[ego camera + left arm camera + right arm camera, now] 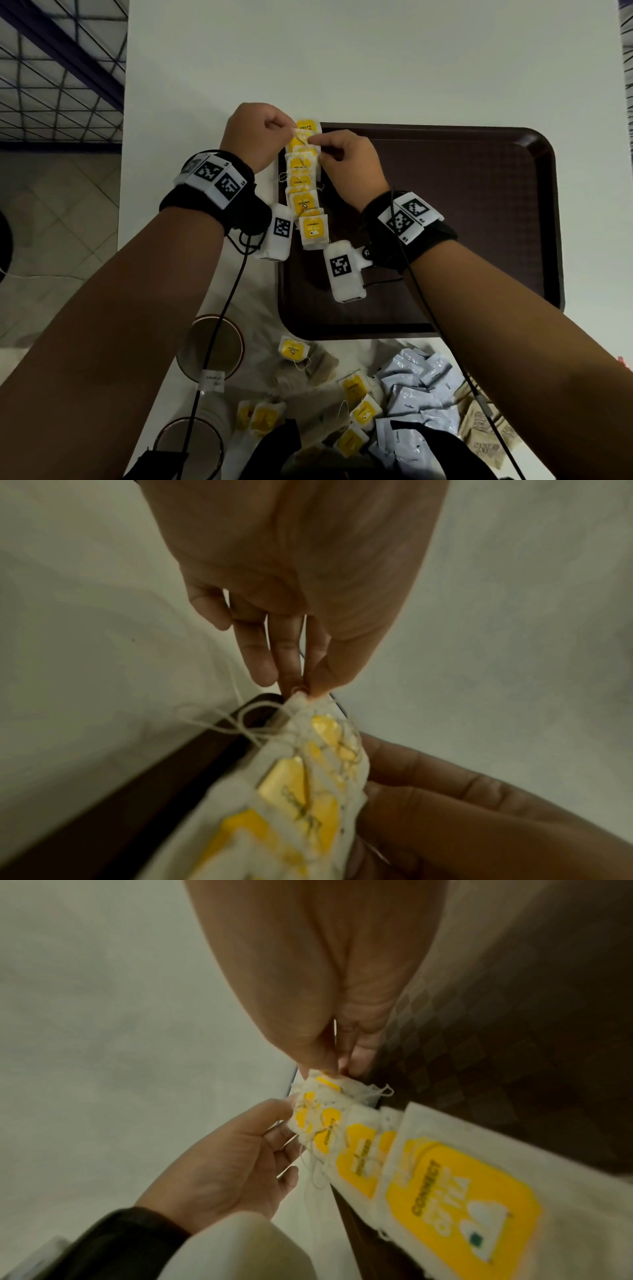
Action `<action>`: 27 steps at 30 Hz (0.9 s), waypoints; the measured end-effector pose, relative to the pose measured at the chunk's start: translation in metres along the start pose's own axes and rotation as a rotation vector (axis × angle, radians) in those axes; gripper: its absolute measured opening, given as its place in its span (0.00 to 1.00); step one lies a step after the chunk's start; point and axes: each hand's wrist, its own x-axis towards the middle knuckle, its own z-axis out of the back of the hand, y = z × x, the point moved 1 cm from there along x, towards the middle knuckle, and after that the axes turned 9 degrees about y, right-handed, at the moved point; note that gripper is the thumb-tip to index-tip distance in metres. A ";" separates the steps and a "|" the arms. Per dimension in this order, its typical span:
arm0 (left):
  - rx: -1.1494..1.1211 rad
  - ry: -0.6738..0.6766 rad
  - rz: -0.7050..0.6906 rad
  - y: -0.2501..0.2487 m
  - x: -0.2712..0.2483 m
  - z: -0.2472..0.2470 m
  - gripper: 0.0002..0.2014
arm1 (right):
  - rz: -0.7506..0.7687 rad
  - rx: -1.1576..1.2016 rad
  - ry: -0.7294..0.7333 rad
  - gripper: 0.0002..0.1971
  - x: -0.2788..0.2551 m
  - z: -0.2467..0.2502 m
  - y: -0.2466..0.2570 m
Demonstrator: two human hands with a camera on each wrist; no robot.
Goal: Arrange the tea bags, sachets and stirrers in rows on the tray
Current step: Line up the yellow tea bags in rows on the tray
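Observation:
A dark brown tray (462, 205) lies on the white table. Several tea bags with yellow tags (310, 228) overlap in a row along its left edge. At the far end of that row, both hands pinch one tea bag (301, 140). My left hand (291, 133) pinches its left corner, shown close up as thumb and fingertips on the bag (325, 739) in the left wrist view. My right hand (317, 141) pinches its right side (315, 1093). Another bag (306, 125) lies just beyond them. No stirrers are in view.
Loose tea bags (293, 349), pale blue sachets (418, 387) and brown sachets (479, 431) are heaped on the table near me. Two cups (214, 346) (190, 445) stand at the near left. The tray's middle and right (479, 171) are bare. The table's left edge (125, 137) runs close by.

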 end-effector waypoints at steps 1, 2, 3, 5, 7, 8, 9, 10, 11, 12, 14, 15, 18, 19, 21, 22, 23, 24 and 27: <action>-0.006 0.013 -0.001 0.001 0.000 0.000 0.06 | 0.004 0.000 -0.004 0.15 0.001 -0.001 0.000; -0.012 0.021 0.000 0.002 0.001 0.000 0.05 | 0.008 0.006 -0.010 0.16 0.002 -0.001 0.001; -0.014 0.022 0.005 0.002 0.001 0.000 0.04 | 0.008 0.015 -0.014 0.17 0.003 -0.002 0.001; -0.015 0.014 0.009 0.003 0.001 -0.001 0.04 | -0.006 0.031 -0.014 0.15 0.004 -0.003 0.002; -0.026 0.011 0.006 0.003 0.001 -0.002 0.05 | -0.022 0.053 -0.020 0.10 0.006 -0.003 0.003; -0.031 0.012 0.005 0.003 0.001 -0.003 0.05 | -0.030 0.072 -0.024 0.08 0.007 -0.004 0.004; -0.038 0.010 0.003 0.004 0.001 -0.003 0.05 | -0.041 0.094 -0.026 0.06 0.007 -0.004 0.004; -0.049 0.003 0.003 0.005 0.001 -0.004 0.04 | -0.053 0.110 -0.026 0.05 0.008 -0.004 0.004; -0.063 -0.008 0.004 0.007 0.002 -0.005 0.04 | -0.064 0.110 -0.023 0.04 0.009 -0.005 0.004; -0.077 -0.022 0.005 0.008 0.002 -0.005 0.05 | -0.070 0.101 -0.017 0.03 0.009 -0.005 0.004; -0.099 -0.046 0.010 0.009 0.001 -0.006 0.05 | -0.068 0.081 0.007 0.01 0.010 -0.005 0.006; -0.109 -0.054 0.016 0.009 0.001 -0.007 0.05 | -0.063 0.073 0.020 0.03 0.009 -0.004 0.006; -0.142 -0.061 0.027 0.010 0.000 -0.007 0.06 | -0.058 0.048 0.076 0.06 0.006 0.000 0.008; -0.149 -0.064 0.030 0.010 -0.001 -0.008 0.06 | -0.068 0.054 0.097 0.04 0.004 0.000 0.007; -0.154 -0.071 0.038 0.009 -0.003 -0.008 0.07 | -0.086 0.075 0.102 0.04 0.000 0.000 0.006; -0.153 -0.078 0.043 0.009 -0.004 -0.008 0.07 | -0.092 0.082 0.082 0.06 -0.003 0.000 0.005; -0.152 -0.087 0.048 0.009 -0.006 -0.006 0.07 | -0.098 0.087 0.053 0.08 -0.005 0.000 0.003; -0.151 -0.101 0.049 0.009 -0.008 -0.005 0.06 | -0.099 0.086 0.024 0.09 -0.008 0.000 0.001; -0.098 -0.116 0.060 0.011 -0.017 0.004 0.02 | -0.079 0.112 0.026 0.08 -0.017 0.000 -0.003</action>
